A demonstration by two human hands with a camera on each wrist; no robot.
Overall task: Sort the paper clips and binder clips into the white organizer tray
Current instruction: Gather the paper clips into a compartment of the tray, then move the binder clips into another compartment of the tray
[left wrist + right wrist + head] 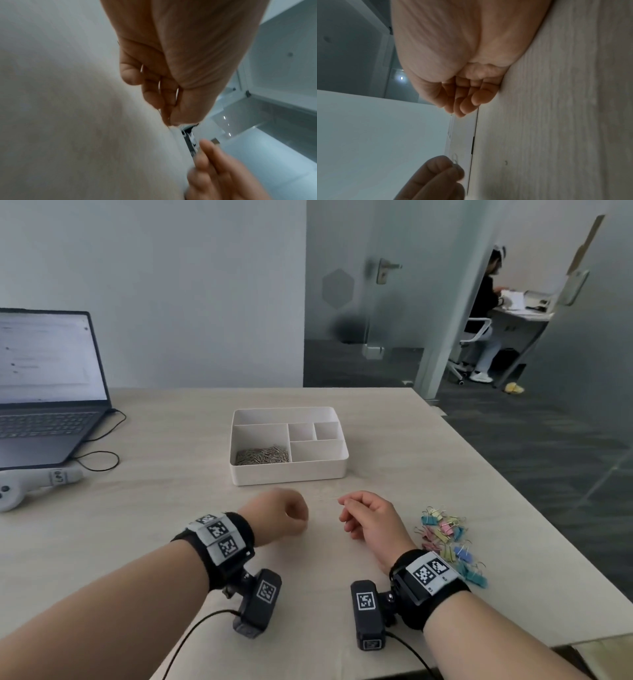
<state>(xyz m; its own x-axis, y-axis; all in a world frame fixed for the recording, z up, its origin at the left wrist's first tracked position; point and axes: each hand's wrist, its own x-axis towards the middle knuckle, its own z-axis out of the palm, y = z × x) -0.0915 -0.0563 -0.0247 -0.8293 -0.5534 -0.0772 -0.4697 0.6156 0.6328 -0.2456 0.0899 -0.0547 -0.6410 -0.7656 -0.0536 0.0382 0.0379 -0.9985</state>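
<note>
Silver wire paper clips (262, 455), light and slippery, heaped in the near-left compartment of the white plastic organizer tray (291, 472); pastel springy binder clips (448, 539), best pinched by the body, piled on the pale wood-grain bench (154, 508) beside the right hand (368, 520), grip slack, empty; left hand (284, 517) grip apparently pinching a single wire clip (455, 159).

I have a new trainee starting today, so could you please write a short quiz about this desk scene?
1. True or false: the paper clips lie in the tray's large left compartment.
2. Where are the binder clips? A in the tray; B on the table right of the right hand; C on the laptop.
3. Fill in: beside the left hand, the binder clips number ____.

Key: 1 true; 2 B; 3 none.
</note>
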